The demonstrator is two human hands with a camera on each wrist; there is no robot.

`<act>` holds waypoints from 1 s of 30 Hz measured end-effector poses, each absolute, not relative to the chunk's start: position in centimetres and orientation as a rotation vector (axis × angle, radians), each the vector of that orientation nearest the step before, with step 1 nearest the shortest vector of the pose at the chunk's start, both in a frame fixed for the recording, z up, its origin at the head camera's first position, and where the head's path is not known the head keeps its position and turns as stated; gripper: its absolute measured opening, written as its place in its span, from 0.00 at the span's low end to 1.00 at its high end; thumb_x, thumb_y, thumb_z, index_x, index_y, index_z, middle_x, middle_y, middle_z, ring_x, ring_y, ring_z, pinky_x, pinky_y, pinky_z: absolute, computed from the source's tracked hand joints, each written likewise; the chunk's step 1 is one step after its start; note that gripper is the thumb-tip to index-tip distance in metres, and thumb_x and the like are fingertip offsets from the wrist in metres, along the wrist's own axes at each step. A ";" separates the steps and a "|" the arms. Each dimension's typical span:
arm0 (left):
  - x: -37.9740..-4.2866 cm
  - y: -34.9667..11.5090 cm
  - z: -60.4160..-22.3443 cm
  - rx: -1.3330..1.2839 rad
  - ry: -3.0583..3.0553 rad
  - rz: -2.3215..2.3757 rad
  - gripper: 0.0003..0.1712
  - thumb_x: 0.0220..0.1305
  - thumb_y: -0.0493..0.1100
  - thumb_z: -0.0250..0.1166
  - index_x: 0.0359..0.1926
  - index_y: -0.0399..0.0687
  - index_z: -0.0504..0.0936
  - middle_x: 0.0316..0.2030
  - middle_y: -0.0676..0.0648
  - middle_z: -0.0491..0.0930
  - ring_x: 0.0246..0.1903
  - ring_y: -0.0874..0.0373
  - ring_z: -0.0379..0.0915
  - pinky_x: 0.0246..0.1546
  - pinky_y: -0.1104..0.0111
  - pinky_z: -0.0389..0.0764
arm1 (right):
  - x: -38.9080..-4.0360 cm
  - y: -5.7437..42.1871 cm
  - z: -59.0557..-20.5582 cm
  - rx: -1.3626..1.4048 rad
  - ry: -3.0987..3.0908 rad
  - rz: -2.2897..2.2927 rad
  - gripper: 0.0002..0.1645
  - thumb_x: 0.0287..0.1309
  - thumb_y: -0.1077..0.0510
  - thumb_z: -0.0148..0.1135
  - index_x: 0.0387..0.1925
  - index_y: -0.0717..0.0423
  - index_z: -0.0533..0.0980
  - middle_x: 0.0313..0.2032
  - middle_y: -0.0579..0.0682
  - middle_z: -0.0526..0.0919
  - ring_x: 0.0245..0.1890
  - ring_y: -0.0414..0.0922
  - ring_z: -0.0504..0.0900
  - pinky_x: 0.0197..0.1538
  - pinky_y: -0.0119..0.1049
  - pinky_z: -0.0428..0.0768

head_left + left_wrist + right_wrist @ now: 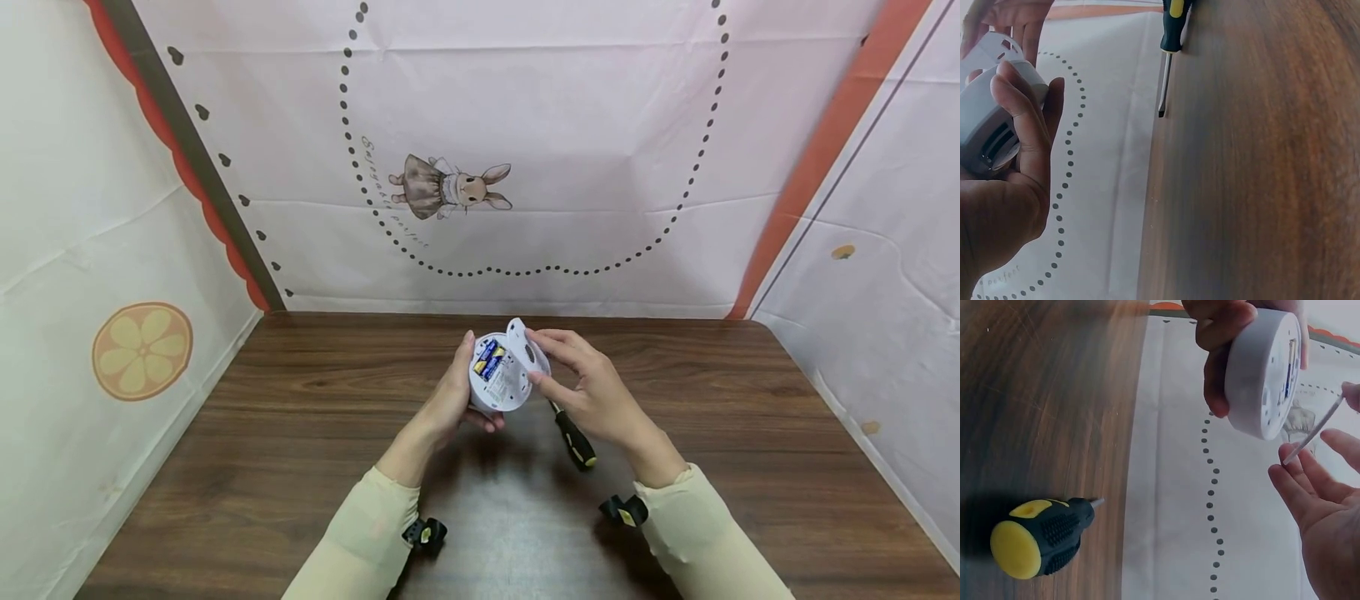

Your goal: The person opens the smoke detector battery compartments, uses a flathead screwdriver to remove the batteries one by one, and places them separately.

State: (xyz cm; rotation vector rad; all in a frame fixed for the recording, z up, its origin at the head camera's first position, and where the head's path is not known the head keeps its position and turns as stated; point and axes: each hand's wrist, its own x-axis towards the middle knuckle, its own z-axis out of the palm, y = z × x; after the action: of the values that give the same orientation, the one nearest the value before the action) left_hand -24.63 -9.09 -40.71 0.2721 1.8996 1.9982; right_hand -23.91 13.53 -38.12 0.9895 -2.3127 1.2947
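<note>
My left hand (444, 398) grips a round white smoke detector (498, 396) by its side, its back tilted up toward me. Two blue and yellow batteries (490, 360) lie in the compartment on that back. My right hand (596, 387) pinches a thin white mounting plate (517, 337) by its edge, thumb on one side and fingers on the other. In the right wrist view the plate (1315, 431) stands apart from the detector (1254, 375), at an angle to it. Dark slots mark the detector's side (999, 145) in the left wrist view.
A black and yellow screwdriver (576, 442) lies on the brown wooden table (337, 433) below the right hand. Its flat metal tip (1162, 112) points away from me. A white printed cloth (570, 125) hangs behind the table's far edge and along both sides.
</note>
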 end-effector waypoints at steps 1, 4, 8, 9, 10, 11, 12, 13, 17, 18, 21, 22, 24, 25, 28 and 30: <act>-24.7 -9.1 -40.7 0.269 1.898 2.000 0.60 0.67 0.85 0.26 0.55 0.38 0.79 0.23 0.45 0.85 0.18 0.52 0.81 0.19 0.64 0.84 | -24.0 13.6 -38.1 0.996 -2.310 1.326 0.32 0.66 0.65 0.68 0.70 0.54 0.74 0.63 0.54 0.79 0.61 0.49 0.80 0.67 0.33 0.80; -24.7 -9.1 -40.8 0.260 1.895 2.005 0.60 0.68 0.84 0.25 0.55 0.37 0.79 0.24 0.44 0.86 0.18 0.52 0.82 0.20 0.62 0.85 | -24.1 13.8 -38.2 0.991 -2.307 1.434 0.29 0.70 0.66 0.63 0.71 0.55 0.73 0.62 0.54 0.80 0.61 0.46 0.80 0.67 0.30 0.79; -24.7 -9.1 -40.8 0.249 1.895 2.009 0.60 0.69 0.83 0.24 0.56 0.35 0.78 0.24 0.44 0.86 0.17 0.53 0.82 0.21 0.61 0.86 | -24.3 14.2 -38.3 0.866 -2.330 1.565 0.24 0.76 0.63 0.54 0.70 0.56 0.74 0.60 0.56 0.83 0.59 0.42 0.80 0.63 0.25 0.80; -24.7 -9.1 -40.8 0.247 1.896 2.010 0.60 0.69 0.82 0.24 0.56 0.36 0.78 0.24 0.44 0.86 0.17 0.53 0.82 0.21 0.61 0.86 | -24.4 14.3 -38.3 0.819 -2.339 1.596 0.23 0.78 0.62 0.51 0.69 0.56 0.74 0.60 0.57 0.83 0.59 0.42 0.80 0.61 0.24 0.79; -24.7 -9.1 -40.7 0.247 1.896 2.011 0.60 0.69 0.83 0.24 0.57 0.36 0.78 0.25 0.45 0.86 0.17 0.53 0.82 0.21 0.62 0.86 | -24.5 14.4 -38.3 0.770 -2.346 1.623 0.22 0.79 0.61 0.49 0.69 0.58 0.74 0.59 0.58 0.84 0.58 0.43 0.81 0.60 0.24 0.79; -24.7 -9.1 -40.7 0.247 1.896 2.011 0.59 0.69 0.83 0.24 0.57 0.36 0.77 0.25 0.45 0.86 0.17 0.54 0.82 0.21 0.62 0.86 | -24.6 14.5 -38.3 0.721 -2.354 1.646 0.22 0.80 0.60 0.47 0.68 0.59 0.74 0.58 0.60 0.84 0.58 0.43 0.81 0.60 0.24 0.78; -24.7 -9.1 -40.7 0.247 1.896 2.010 0.59 0.69 0.83 0.24 0.57 0.36 0.77 0.25 0.46 0.86 0.17 0.54 0.82 0.21 0.62 0.86 | -24.8 14.6 -38.3 0.671 -2.365 1.671 0.23 0.81 0.59 0.44 0.68 0.61 0.74 0.58 0.62 0.85 0.58 0.43 0.81 0.60 0.24 0.78; -24.7 -9.1 -40.7 0.248 1.896 2.010 0.59 0.70 0.82 0.24 0.58 0.36 0.77 0.25 0.46 0.86 0.17 0.54 0.82 0.21 0.62 0.86 | -24.9 14.8 -38.4 0.626 -2.371 1.699 0.24 0.82 0.58 0.42 0.67 0.63 0.74 0.57 0.64 0.85 0.57 0.42 0.82 0.59 0.25 0.78; -24.7 -9.1 -40.7 0.245 1.899 2.002 0.58 0.70 0.82 0.24 0.58 0.37 0.77 0.25 0.46 0.87 0.17 0.54 0.82 0.21 0.62 0.86 | -25.4 15.2 -38.6 0.484 -2.393 1.816 0.28 0.83 0.56 0.35 0.68 0.69 0.71 0.57 0.70 0.82 0.51 0.35 0.83 0.59 0.24 0.77; -24.7 -9.1 -40.8 0.243 1.899 2.001 0.58 0.70 0.82 0.24 0.57 0.37 0.77 0.25 0.45 0.87 0.17 0.54 0.82 0.21 0.62 0.86 | -25.5 15.3 -38.6 0.449 -2.396 1.851 0.29 0.83 0.55 0.33 0.68 0.70 0.70 0.58 0.71 0.81 0.50 0.33 0.83 0.58 0.22 0.77; -24.8 -9.1 -40.8 0.238 1.898 2.004 0.58 0.70 0.82 0.24 0.57 0.37 0.77 0.26 0.43 0.87 0.17 0.54 0.82 0.21 0.62 0.86 | -25.7 15.5 -38.7 0.358 -2.395 1.934 0.32 0.84 0.53 0.31 0.70 0.72 0.67 0.59 0.73 0.79 0.46 0.31 0.85 0.55 0.20 0.78; -24.8 -9.0 -40.8 0.234 1.898 2.007 0.58 0.69 0.83 0.24 0.56 0.38 0.78 0.26 0.43 0.87 0.17 0.54 0.82 0.21 0.61 0.86 | -25.7 15.5 -38.7 0.330 -2.391 1.952 0.33 0.84 0.52 0.31 0.70 0.73 0.67 0.59 0.74 0.79 0.45 0.31 0.85 0.55 0.20 0.79; -24.8 -9.0 -40.8 0.229 1.898 2.012 0.58 0.69 0.83 0.24 0.55 0.38 0.78 0.26 0.41 0.87 0.17 0.54 0.82 0.20 0.61 0.86 | -25.9 15.6 -38.7 0.262 -2.377 1.980 0.34 0.85 0.49 0.31 0.70 0.72 0.67 0.57 0.75 0.79 0.43 0.32 0.86 0.53 0.20 0.80; -24.8 -9.0 -40.8 0.225 1.898 2.013 0.58 0.69 0.83 0.25 0.55 0.38 0.78 0.26 0.40 0.87 0.17 0.53 0.81 0.20 0.61 0.86 | -26.0 15.6 -38.7 0.233 -2.360 2.001 0.35 0.85 0.48 0.32 0.70 0.72 0.67 0.57 0.74 0.79 0.42 0.32 0.86 0.52 0.21 0.82; -24.9 -9.1 -40.8 0.216 1.890 2.016 0.58 0.68 0.84 0.25 0.55 0.39 0.78 0.27 0.40 0.87 0.17 0.53 0.81 0.20 0.62 0.85 | -26.2 15.6 -38.8 0.155 -2.297 2.074 0.35 0.85 0.47 0.33 0.70 0.73 0.66 0.58 0.74 0.78 0.37 0.32 0.87 0.51 0.24 0.85; -24.9 -9.1 -40.9 0.216 1.885 2.014 0.58 0.69 0.83 0.25 0.56 0.39 0.78 0.26 0.42 0.87 0.17 0.53 0.81 0.19 0.62 0.85 | -26.4 15.7 -38.9 0.114 -2.260 2.111 0.34 0.84 0.48 0.35 0.69 0.73 0.66 0.60 0.72 0.76 0.35 0.32 0.87 0.49 0.25 0.86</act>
State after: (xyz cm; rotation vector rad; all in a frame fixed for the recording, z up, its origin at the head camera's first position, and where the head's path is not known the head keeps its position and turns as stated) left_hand -24.88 -9.09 -40.87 0.2159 1.8848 2.0145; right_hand -26.41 15.66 -38.94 0.1137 -2.2605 2.1106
